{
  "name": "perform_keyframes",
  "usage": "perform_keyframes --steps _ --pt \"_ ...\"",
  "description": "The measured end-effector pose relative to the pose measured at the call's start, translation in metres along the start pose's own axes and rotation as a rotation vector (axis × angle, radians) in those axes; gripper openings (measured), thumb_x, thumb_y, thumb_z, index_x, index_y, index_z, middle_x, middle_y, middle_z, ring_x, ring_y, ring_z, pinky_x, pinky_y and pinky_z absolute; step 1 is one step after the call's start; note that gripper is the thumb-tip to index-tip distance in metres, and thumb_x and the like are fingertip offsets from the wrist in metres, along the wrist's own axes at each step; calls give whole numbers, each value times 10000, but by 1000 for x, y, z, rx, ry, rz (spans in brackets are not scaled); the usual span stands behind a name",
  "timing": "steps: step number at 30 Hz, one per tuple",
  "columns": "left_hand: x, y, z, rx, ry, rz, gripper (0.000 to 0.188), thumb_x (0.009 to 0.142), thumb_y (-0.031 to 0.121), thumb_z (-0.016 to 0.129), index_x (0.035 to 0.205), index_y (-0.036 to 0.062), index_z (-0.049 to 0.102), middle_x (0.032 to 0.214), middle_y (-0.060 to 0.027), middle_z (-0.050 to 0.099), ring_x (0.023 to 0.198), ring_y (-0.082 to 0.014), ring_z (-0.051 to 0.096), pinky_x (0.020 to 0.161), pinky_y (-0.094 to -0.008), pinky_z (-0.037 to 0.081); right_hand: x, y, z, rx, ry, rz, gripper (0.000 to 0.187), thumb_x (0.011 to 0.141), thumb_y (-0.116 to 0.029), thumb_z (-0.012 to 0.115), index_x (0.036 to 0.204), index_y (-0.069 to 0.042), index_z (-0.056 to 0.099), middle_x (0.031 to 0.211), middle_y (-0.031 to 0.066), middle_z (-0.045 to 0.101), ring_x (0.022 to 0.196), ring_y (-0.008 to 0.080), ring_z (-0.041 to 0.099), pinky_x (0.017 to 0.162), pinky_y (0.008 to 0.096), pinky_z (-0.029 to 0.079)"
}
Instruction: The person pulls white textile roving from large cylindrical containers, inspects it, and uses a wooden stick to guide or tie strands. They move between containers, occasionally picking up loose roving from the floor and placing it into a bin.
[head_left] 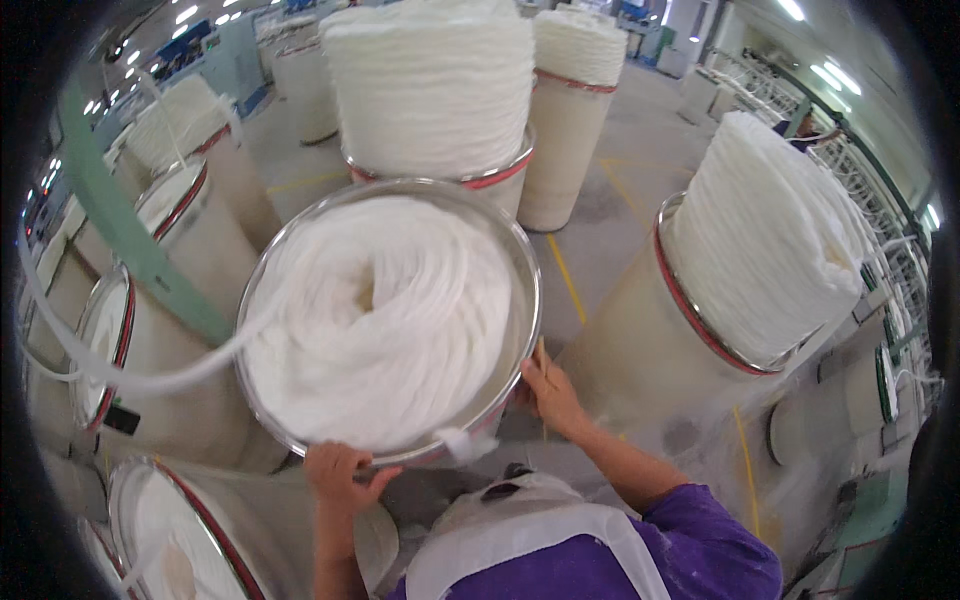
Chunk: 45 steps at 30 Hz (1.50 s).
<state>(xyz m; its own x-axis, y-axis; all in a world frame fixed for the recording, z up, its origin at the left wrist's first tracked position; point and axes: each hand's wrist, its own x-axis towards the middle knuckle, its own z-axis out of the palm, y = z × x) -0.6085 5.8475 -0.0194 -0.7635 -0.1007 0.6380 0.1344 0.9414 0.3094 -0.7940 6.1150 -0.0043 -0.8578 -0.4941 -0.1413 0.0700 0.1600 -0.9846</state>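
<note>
A tall round sliver can point(532, 290) with a shiny metal rim stands before me. Inside it lies coiled white sliver point(400, 340) with a small hole at its middle. One strand of sliver point(165, 380) leads from the coil off to the left. My left hand point(338, 478) is closed over the near rim, thumb pointing right. At the right side of the rim my right hand point(552, 392) grips too, beside a thin tan strip that I cannot make out. A small white tuft point(468, 444) hangs over the near rim between my hands.
Behind stands a can with sliver piled high point(430, 90); another overfilled can point(640, 330) is close on the right. More cans point(150, 350) crowd the left, past a green post point(140, 240). Yellow lines point(566, 275) mark the grey floor. Machine frames run along the far right.
</note>
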Motion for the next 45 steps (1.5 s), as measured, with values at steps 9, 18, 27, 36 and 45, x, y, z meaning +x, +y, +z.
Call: perform_keyframes --steps 9,18,27,36,45 --pt "28 63 40 114 -86 -12 230 756 342 738 826 143 644 681 -36 576 617 -266 549 571 -406 428 86 19 -63 33 -67 102 343 940 -412 472 863 -80 509 655 -18 481 508 82 414 449 237 336" --pt "74 86 77 205 -101 -173 170 787 258 701 817 101 642 663 -74 596 584 -274 562 537 -383 465 218 11 -63 1 -501 -52 464 948 -468 407 798 -40 504 612 37 498 559 132 460 503 298 368" --pt "94 56 130 601 -68 -273 342 774 368 731 881 52 659 749 -121 626 667 -316 579 660 -426 479 364 -38 -5 -668 -54 -998 353 913 -350 467 985 -31 600 954 162 575 939 305 522 811 430 413" --pt "63 32 95 662 -2 -255 353 822 479 621 768 132 662 646 -29 616 560 -239 589 501 -362 475 427 -47 58 -922 72 -835 258 823 -286 574 937 -57 611 974 128 567 978 281 515 822 398 402" --pt "49 16 73 668 30 -194 324 816 443 652 781 121 625 650 -21 588 562 -231 573 501 -368 461 462 -60 99 -973 158 -674 261 862 -272 534 1004 -60 590 1000 114 570 990 262 536 838 419 396"
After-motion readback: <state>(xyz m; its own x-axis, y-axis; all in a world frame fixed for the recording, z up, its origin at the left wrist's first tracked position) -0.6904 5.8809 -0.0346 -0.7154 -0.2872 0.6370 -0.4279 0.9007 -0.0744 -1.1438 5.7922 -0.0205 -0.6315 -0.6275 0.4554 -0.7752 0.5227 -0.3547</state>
